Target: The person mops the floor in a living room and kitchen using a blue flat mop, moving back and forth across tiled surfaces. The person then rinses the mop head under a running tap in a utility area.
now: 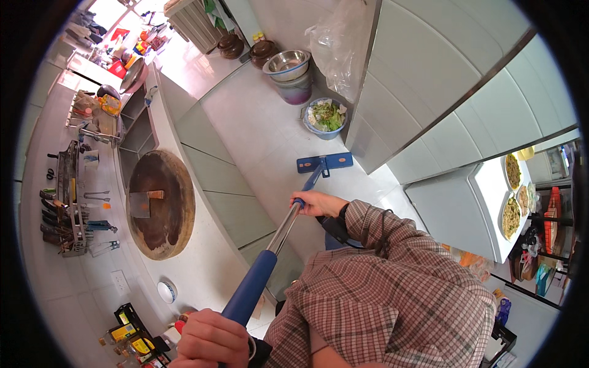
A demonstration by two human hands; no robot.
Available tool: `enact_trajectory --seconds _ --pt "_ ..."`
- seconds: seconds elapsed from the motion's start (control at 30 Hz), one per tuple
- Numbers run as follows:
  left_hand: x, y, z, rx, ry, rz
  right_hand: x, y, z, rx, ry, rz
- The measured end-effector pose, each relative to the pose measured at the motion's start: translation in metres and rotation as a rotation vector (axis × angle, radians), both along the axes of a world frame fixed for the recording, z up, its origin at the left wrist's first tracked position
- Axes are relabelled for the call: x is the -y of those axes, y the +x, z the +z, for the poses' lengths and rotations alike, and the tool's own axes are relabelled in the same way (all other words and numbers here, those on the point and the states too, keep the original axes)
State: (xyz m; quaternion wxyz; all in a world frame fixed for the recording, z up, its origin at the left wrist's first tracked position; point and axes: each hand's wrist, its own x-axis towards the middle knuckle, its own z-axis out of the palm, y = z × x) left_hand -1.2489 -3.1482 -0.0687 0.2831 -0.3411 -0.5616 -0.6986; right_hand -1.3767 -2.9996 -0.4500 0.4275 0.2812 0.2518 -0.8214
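My left hand is closed round the top end of the blue grip of a flat mop, low in the view. Farther down, my right hand holds the metal pole near its blue joint. The blue mop head lies flat on the pale tiled floor, near the foot of a light panel. Just beyond it stands a blue bucket with leafy scraps. Both hands are wrapped round the pole, and a dark band shows at my right wrist.
Left of me, a counter carries a round wooden chopping board with a cleaver on it, and a bowl. Knives hang on the wall. Stacked basins and lidded pots stand ahead. Plates of food sit on a white top at right.
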Motion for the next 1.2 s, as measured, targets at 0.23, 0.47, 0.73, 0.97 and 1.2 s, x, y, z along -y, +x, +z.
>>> enact_trajectory --seconds 0.23,0.47,0.73,0.97,1.2 --pt "-0.005 -0.009 -0.01 0.046 0.011 0.166 0.009 -0.033 0.013 -0.018 0.065 0.03" --pt "0.003 -0.011 -0.005 -0.037 0.056 0.151 0.002 -0.026 0.031 -0.058 0.163 0.025" --pt "0.008 -0.026 -0.008 0.013 -0.052 0.037 0.008 -0.039 -0.001 -0.023 0.075 -0.006" --pt "0.011 -0.043 -0.017 -0.028 -0.193 0.007 0.03 -0.062 -0.016 -0.031 -0.027 -0.077" --pt "0.032 -0.06 0.01 -0.14 -0.28 -0.372 0.04 -0.05 0.011 -0.001 -0.116 -0.18"
